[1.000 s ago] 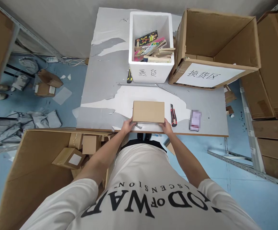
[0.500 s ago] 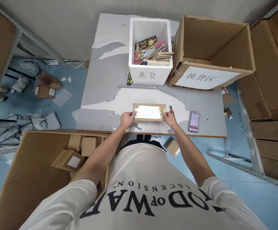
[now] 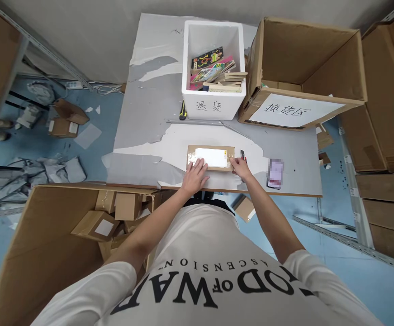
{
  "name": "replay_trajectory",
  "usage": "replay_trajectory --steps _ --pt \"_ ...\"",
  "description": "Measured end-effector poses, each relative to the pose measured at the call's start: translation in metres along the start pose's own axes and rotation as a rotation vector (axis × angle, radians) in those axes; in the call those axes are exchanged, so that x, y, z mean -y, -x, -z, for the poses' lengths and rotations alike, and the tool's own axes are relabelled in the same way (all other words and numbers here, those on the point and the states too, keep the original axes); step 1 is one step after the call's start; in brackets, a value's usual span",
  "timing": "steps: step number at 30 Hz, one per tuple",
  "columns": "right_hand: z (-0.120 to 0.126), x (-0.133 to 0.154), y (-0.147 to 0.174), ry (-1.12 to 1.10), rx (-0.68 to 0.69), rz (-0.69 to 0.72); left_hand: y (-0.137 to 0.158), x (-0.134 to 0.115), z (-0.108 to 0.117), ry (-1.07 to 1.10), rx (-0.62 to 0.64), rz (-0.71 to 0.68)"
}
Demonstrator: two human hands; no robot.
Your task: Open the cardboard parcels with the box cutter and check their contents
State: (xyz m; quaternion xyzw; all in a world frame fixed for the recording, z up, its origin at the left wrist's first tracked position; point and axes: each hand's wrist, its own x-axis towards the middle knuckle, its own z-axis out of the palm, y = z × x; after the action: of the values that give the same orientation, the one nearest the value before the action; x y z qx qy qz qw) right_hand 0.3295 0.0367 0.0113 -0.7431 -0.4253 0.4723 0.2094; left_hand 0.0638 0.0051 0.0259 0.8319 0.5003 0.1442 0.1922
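A small cardboard box point(image 3: 212, 158) with a white label on top lies flat near the table's front edge. My left hand point(image 3: 194, 176) rests at its front left side, fingers stretched out and spread, their tips on the label's lower left corner. At the right end of the box my right hand point(image 3: 240, 167) pinches the edge, thumb and fingers closed on it. A red and black utility knife point(image 3: 242, 155) lies just beyond my right hand, partly hidden by it. Farther right is a phone point(image 3: 276, 174) with its screen blurred.
At the back of the table point(image 3: 135, 131) stand a white foam box point(image 3: 213, 102) holding several books and a large open carton point(image 3: 301, 122). A yellow and black cutter point(image 3: 182, 111) lies beside the foam box. Below left, a big carton point(image 3: 47, 235) contains several small boxes.
My left hand has let go of the box's left end and moved right to its front side, fingers now spread on the label. My right hand keeps its place at the right end.
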Motion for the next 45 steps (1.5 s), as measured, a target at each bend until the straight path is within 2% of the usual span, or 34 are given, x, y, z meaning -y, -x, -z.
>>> replay_trajectory --steps 3,5,8,11,14,16,19,21,23,27,36,40,45 --pt "0.013 -0.022 0.0 0.2 -0.208 -0.097 0.003 -0.006 -0.008 -0.072 0.042 -0.063" --pt "0.018 -0.038 -0.001 0.376 -0.284 -0.183 0.005 -0.003 -0.011 -0.09 0.033 -0.077" --pt "0.019 -0.054 -0.005 0.427 -0.245 -0.222 0.007 0.001 -0.014 -0.093 0.012 -0.082" --pt "0.024 -0.051 -0.008 0.398 -0.227 -0.149 0.008 0.002 -0.016 -0.091 -0.008 -0.077" --pt "0.038 -0.022 -0.006 0.373 -0.252 -0.013 0.007 0.004 -0.018 -0.091 -0.022 -0.094" --pt "0.043 0.013 0.001 0.394 -0.185 0.205 0.007 0.005 -0.02 -0.095 -0.034 -0.103" --pt "0.032 0.074 0.016 0.614 0.166 0.629 0.007 0.008 -0.023 -0.097 -0.045 -0.101" --pt "0.014 0.108 0.024 0.822 0.342 0.765 0.007 0.009 -0.026 -0.094 -0.042 -0.103" --pt "-0.005 0.13 0.028 1.029 0.441 0.803 0.007 0.01 -0.028 -0.09 -0.04 -0.104" --pt "-0.024 0.141 0.029 1.257 0.473 0.808 0.006 0.012 -0.031 -0.081 -0.037 -0.103" --pt "-0.016 0.135 0.036 1.326 0.432 0.73 0.008 0.014 -0.026 -0.088 0.004 -0.122" --pt "0.009 0.12 0.03 1.323 0.422 0.669 0.008 0.014 -0.022 -0.077 0.029 -0.13" --pt "0.07 0.095 0.029 1.384 0.384 0.515 0.006 0.013 -0.019 -0.078 0.033 -0.117"
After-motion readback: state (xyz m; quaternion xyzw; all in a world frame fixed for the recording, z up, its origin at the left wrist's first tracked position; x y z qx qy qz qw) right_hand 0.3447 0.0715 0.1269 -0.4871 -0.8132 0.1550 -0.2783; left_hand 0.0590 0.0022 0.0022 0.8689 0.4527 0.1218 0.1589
